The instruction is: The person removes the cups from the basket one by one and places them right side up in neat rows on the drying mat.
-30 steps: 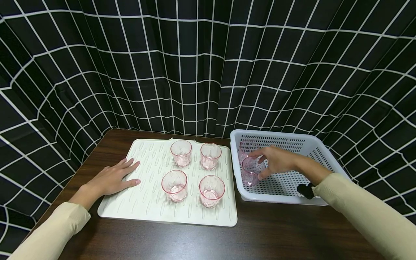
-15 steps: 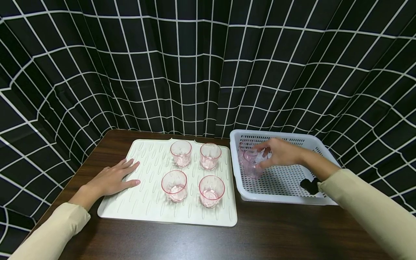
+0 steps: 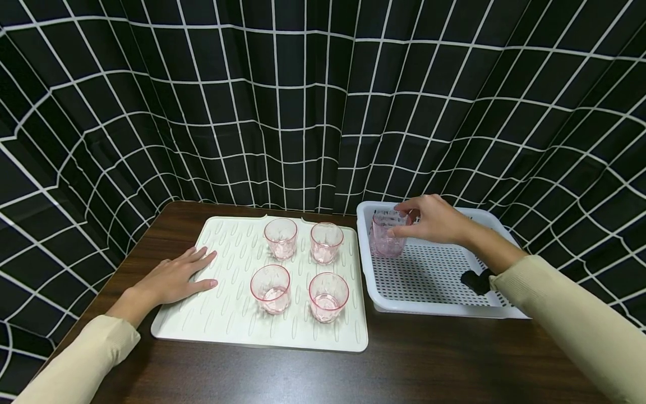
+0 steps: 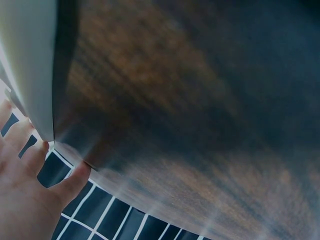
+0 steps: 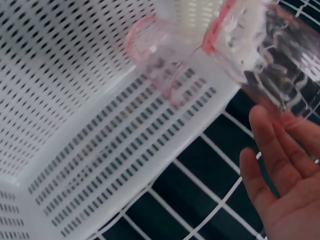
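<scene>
My left hand (image 3: 174,278) rests flat on the left side of a white draining mat (image 3: 222,314), fingers spread. On the mat stand several clear pink-rimmed glasses, among them a front left glass (image 3: 271,294) and a front right glass (image 3: 327,303). My right hand (image 3: 434,221) grips a clear pink glass (image 5: 280,55) between thumb and fingers, above the far left part of a white perforated basket (image 3: 439,310). In the right wrist view, another pink-rimmed glass (image 5: 150,47) lies behind it in the basket; in the head view the two overlap.
The basket stands right of the mat on a dark wooden table (image 3: 242,373). A black grid-patterned curtain (image 3: 282,112) hangs close behind both. A black band (image 3: 476,282) sits at my right cuff.
My right hand has lifted the glass from the left part of the basket, moving up and away from me. My left hand and the glasses on the mat stay put.
</scene>
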`<state>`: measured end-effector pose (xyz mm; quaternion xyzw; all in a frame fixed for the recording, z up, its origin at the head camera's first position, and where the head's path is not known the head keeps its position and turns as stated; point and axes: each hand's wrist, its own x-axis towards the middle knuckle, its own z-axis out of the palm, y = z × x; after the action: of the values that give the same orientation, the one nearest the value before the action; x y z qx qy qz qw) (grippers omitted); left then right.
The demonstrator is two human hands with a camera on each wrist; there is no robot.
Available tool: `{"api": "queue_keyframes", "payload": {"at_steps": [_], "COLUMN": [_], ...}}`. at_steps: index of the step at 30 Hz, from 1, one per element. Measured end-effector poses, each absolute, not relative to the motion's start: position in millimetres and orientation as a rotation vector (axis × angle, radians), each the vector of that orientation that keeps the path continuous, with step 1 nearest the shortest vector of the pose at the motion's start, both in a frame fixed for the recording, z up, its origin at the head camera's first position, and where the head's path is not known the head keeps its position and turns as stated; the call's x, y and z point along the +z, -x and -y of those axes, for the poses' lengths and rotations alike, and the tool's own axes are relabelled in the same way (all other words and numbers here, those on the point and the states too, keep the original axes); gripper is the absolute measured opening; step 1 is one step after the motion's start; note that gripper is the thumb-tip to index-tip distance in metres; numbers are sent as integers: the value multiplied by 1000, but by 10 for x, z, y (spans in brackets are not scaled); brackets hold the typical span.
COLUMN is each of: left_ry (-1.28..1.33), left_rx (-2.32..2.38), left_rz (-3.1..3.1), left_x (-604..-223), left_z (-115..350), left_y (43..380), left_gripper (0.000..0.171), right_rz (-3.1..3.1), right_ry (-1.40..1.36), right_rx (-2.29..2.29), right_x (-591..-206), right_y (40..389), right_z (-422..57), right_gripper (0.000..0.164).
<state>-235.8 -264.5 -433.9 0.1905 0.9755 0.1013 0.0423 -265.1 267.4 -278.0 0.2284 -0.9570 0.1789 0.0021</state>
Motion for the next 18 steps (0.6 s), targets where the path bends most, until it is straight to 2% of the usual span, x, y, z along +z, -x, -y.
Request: {"api": "queue_keyframes", "payload": {"at_steps": [18], "left_ry": [-585], "left_rx": [313], "left_rz": [-2985], "left_x": [-4338], "left_z": [2646], "left_y": [2357], "left_gripper": [82], "right_rz": [2866], "right_ry": [-743], "right_rx": [649], "right_x": [-2592], "right_y": [2674], "right_z": [-2185], "right_gripper": [71]}}
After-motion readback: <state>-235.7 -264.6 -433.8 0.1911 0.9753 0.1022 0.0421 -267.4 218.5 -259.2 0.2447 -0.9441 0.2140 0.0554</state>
